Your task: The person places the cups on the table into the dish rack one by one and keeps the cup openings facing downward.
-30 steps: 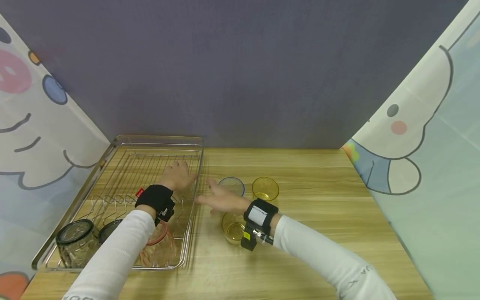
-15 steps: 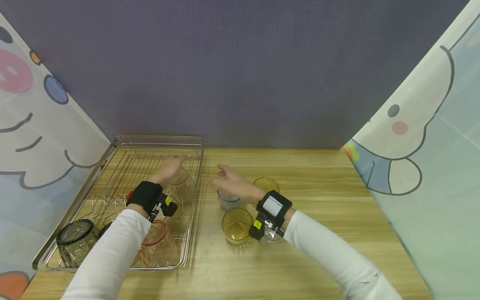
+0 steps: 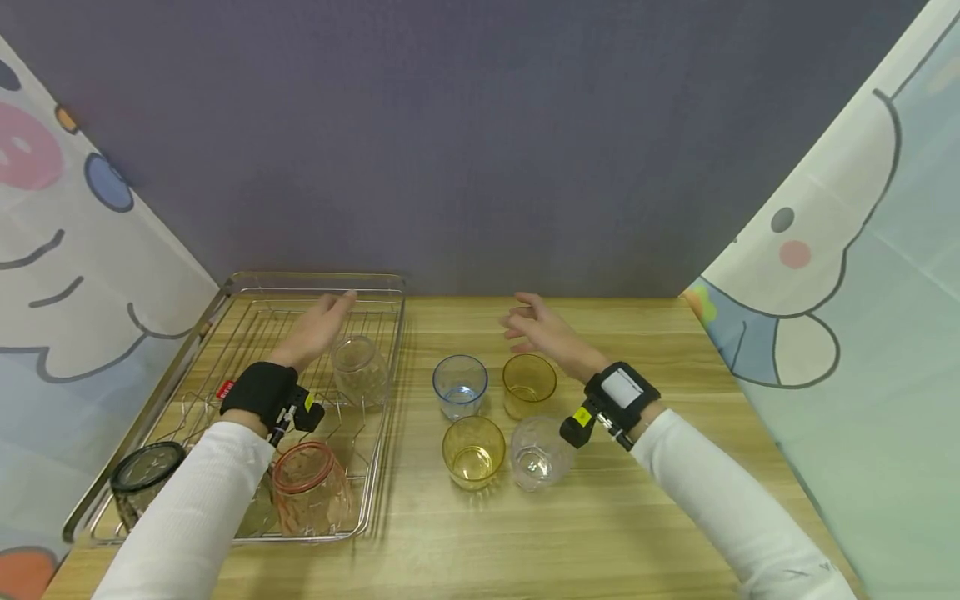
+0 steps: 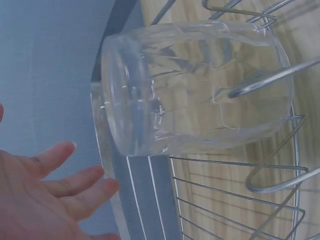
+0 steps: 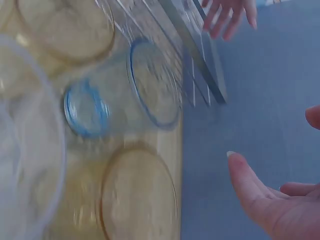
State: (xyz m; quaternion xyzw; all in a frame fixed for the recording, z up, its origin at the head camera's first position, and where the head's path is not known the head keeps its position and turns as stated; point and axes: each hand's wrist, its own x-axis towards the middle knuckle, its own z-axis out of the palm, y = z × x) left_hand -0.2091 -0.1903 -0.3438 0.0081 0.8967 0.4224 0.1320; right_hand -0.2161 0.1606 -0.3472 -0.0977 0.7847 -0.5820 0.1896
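Note:
My left hand (image 3: 313,329) hovers over the wire dish rack (image 3: 399,333), fingers relaxed and holding nothing. Just right of it a clear drinking glass (image 3: 360,371) leans on the rack's prongs; the left wrist view shows this glass (image 4: 210,95) close up, apart from the fingertips. My right hand (image 3: 551,337) is in the air above the table, its fingers loosely bent around nothing. Below and left of it stand a blue-rimmed glass (image 3: 460,387) and an amber glass (image 3: 529,385). Nearer to me are a yellow glass (image 3: 473,454) and a clear glass (image 3: 537,458), all upright.
At the rack's front sit a dark-rimmed glass (image 3: 147,479), a greenish glass (image 3: 258,510) partly behind my left sleeve, and a pink-rimmed glass (image 3: 309,492). A grey panel (image 3: 480,150) rises along the table's back edge. Printed cartoon sheets (image 3: 795,258) flank both sides.
My left hand has drawn back left from the clear glass, which stays in the rack. My right hand has moved away to the right, uncovering the blue-rimmed glass.

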